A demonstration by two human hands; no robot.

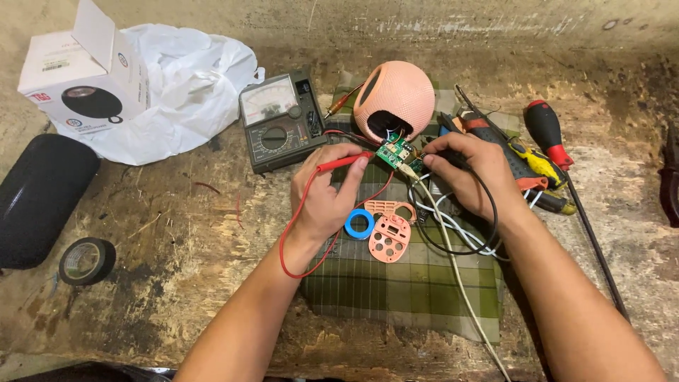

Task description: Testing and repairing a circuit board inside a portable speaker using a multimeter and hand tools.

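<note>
1. A green plaid cloth [396, 290] covers the worn wooden bench.
2. The left hand [324, 194] pinches a red probe [343, 163] against a small green circuit board [397, 153].
3. The right hand [472, 173] apparently grips a black probe there.

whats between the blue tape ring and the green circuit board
In the head view, the left hand gripping the red probe fills most of the stretch between the blue tape ring and the green circuit board, over green plaid cloth.

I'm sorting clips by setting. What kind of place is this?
Probably a small electronics repair bench: a meter with a dial, a green circuit board under the probes, and screwdrivers on a worn wooden worktop.
</note>
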